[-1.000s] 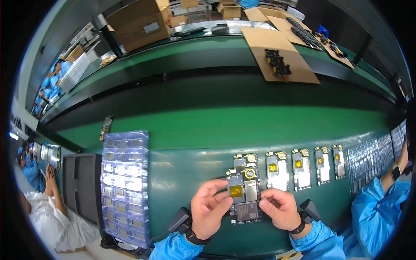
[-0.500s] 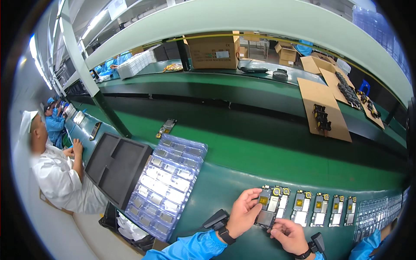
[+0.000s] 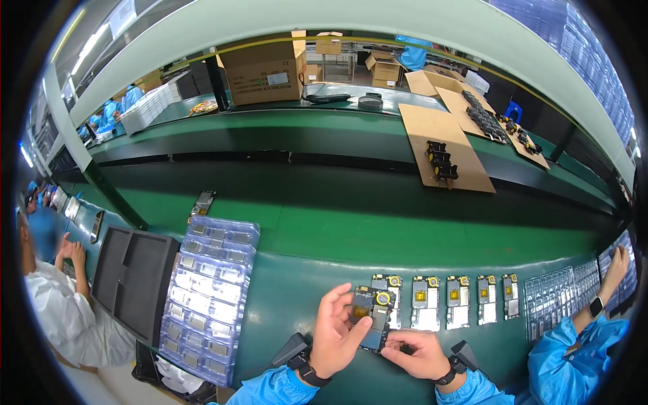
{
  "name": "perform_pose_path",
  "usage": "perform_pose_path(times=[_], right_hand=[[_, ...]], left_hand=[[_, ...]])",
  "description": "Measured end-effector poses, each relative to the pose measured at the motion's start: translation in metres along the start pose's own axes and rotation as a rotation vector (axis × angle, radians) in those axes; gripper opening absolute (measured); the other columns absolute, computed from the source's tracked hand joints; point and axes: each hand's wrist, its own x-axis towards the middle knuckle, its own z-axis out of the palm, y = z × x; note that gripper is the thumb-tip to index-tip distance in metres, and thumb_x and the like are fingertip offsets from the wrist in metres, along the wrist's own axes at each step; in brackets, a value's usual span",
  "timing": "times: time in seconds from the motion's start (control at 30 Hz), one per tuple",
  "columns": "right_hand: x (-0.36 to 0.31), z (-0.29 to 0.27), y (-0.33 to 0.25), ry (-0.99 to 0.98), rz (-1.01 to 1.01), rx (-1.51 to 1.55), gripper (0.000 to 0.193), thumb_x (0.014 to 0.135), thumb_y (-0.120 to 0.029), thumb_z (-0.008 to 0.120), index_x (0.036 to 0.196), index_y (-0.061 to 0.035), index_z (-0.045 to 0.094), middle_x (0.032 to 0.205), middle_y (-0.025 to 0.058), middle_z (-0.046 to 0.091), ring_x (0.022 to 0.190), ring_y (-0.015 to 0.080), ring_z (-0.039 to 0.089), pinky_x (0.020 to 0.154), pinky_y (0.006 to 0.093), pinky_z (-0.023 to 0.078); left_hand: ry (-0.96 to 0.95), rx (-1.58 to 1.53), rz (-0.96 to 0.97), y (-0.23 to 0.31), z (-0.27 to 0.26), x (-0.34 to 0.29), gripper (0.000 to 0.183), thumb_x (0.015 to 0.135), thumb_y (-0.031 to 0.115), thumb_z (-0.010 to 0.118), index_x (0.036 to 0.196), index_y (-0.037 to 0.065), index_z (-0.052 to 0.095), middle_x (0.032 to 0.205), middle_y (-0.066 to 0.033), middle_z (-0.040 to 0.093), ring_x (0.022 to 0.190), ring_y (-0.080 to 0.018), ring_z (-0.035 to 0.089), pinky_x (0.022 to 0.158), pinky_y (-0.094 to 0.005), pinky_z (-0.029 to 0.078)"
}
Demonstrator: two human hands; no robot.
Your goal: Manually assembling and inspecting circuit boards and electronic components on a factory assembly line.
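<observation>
Head view is showing me a circuit board [image 3: 376, 316] being held over the table [image 3: 290, 287], right in front of the person. Their left hand [image 3: 337, 337] is gripping its left edge, thumb lying across its face, while the right hand [image 3: 415, 354] is pinching its lower right corner. Just behind, a second board [image 3: 396, 300] is partly showing; four more boards [image 3: 457, 302] are lining up rightward. Leftward, a clear plastic tray [image 3: 237, 304] is lying beside a black tray [image 3: 145, 270].
</observation>
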Motion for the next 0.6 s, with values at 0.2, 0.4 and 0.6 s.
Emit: perform_pose_path(times=[0.2, 0.4, 0.6], right_hand=[[0.003, -0.001, -0.011, -0.025, -0.095, -0.057, 0.018, 0.085, -0.001, 0.073, 0.102, 0.0025, 0.068, 0.082, 0.0069, 0.066, 0.071, 0.0124, 0.063, 0.065, 0.0257, 0.052], [0.005, -0.002, -0.01, -0.044, -0.114, -0.078, 0.013, 0.085, -0.001, 0.073, 0.096, 0.0022, 0.066, 0.081, 0.0068, 0.065, 0.07, 0.0128, 0.063, 0.064, 0.0256, 0.051], [0.005, -0.004, -0.011, -0.03, -0.127, -0.093, 0.012, 0.085, 0.0, 0.073, 0.094, 0.0018, 0.066, 0.079, 0.0069, 0.064, 0.067, 0.0128, 0.061, 0.062, 0.0257, 0.05]], left_hand=[[-0.004, 0.038, 0.021, 0.007, 0.002, -0.002, 0.062, 0.089, -0.008, 0.06, 0.142, 0.0, 0.03, 0.127, -0.0159, 0.054, 0.115, -0.0203, 0.056, 0.099, -0.0344, 0.046], [0.001, 0.016, -0.01, 0.007, 0.0, -0.004, 0.059, 0.088, -0.009, 0.059, 0.141, 0.0, 0.034, 0.125, -0.0157, 0.057, 0.114, -0.02, 0.057, 0.097, -0.0345, 0.047], [-0.054, -0.053, -0.019, 0.011, -0.005, -0.006, 0.059, 0.087, -0.014, 0.054, 0.143, -0.002, 0.037, 0.129, -0.0164, 0.056, 0.117, -0.0209, 0.057, 0.099, -0.033, 0.045]])
